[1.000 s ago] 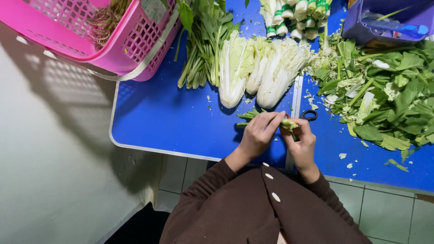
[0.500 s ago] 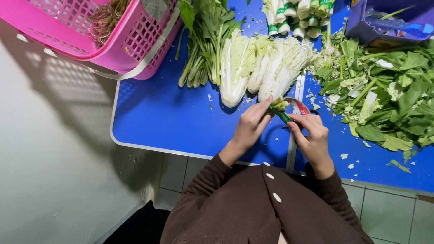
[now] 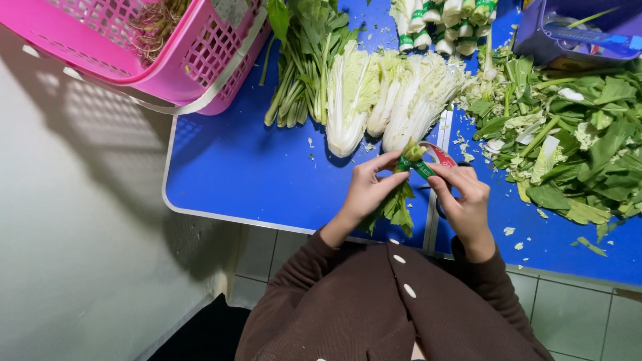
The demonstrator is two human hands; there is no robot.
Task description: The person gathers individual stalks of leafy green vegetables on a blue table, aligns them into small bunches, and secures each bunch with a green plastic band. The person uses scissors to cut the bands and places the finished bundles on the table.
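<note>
Both hands, left hand (image 3: 370, 190) and right hand (image 3: 465, 200), pinch a banded leafy bunch (image 3: 401, 200) above the blue counter (image 3: 254, 174), apparently peeling off its green tape band (image 3: 416, 166); freeing it calls for a steady pull.

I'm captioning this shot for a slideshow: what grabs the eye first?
The bright blue table, with a pink basket hanging over its far left corner. At the middle both hands, left and right, grip a small banded bunch of greens, with pale cabbage halves lying just beyond them.

Brown buttoned cardigan, long sleeves
</note>
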